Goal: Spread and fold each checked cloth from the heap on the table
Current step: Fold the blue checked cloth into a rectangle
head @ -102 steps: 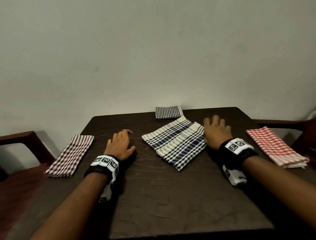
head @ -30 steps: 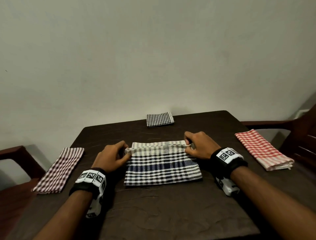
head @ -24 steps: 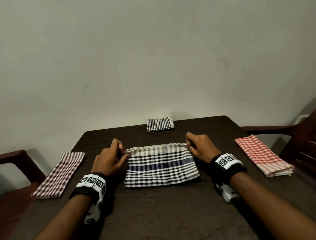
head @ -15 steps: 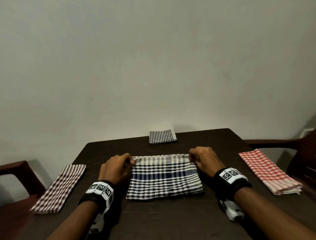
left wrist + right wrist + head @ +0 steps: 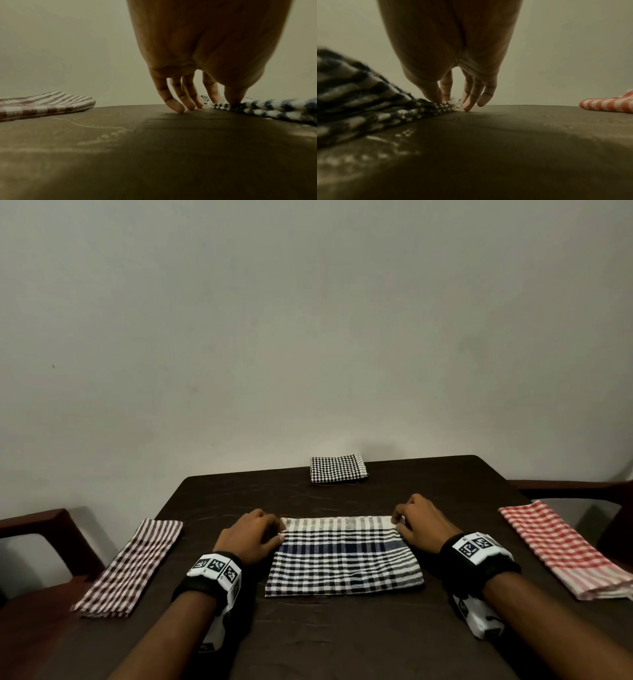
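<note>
A blue, black and white checked cloth [image 5: 342, 559] lies folded in a flat rectangle in the middle of the dark table [image 5: 342, 631]. My left hand [image 5: 279, 534] pinches its far left corner. In the left wrist view the thumb sits on the cloth [image 5: 274, 108] and the other fingertips [image 5: 178, 108] touch the table. My right hand [image 5: 397, 522] pinches the far right corner. In the right wrist view the right hand [image 5: 441, 100] holds the frayed corner of the cloth [image 5: 368, 94] between thumb and forefinger.
A folded brown-and-white checked cloth [image 5: 133, 566] lies at the table's left edge. A folded red checked cloth [image 5: 561, 546] lies at the right edge, and a small black-and-white one [image 5: 337, 469] by the far edge. Chair arms [image 5: 41, 522] flank the table, with a wall behind.
The cloth lay askew with both hands flat beside it; it now lies square with both hands pinching its far corners. In the last second the far edge settled flat.
</note>
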